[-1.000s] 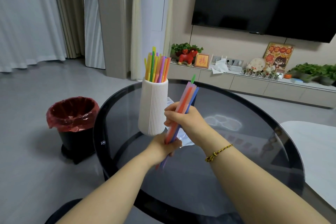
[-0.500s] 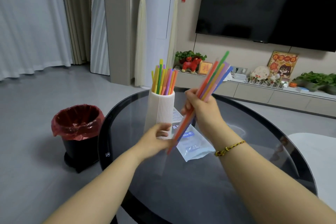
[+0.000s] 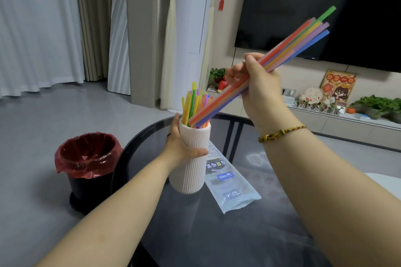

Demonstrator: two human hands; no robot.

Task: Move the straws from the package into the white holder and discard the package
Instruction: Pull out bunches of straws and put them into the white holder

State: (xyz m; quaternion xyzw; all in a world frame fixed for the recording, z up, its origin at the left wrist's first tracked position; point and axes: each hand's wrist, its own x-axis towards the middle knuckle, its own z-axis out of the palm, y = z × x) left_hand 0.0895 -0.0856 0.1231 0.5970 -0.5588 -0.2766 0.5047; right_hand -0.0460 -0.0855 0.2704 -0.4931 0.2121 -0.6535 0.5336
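Most straws are already in the white holder (image 3: 191,158) at frame centre, gripped by the left hand (image 3: 181,147); one bundle (image 3: 282,50) is pinched by the right hand (image 3: 258,84), tips at the rim. The package (image 3: 230,188) lies undiscarded, lower centre.

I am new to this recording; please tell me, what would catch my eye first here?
First, the bright bundle of straws slanting from the right hand down into the white holder, which the left hand steadies. Next, the red-lined bin on the floor at left, and the package flat on the table.
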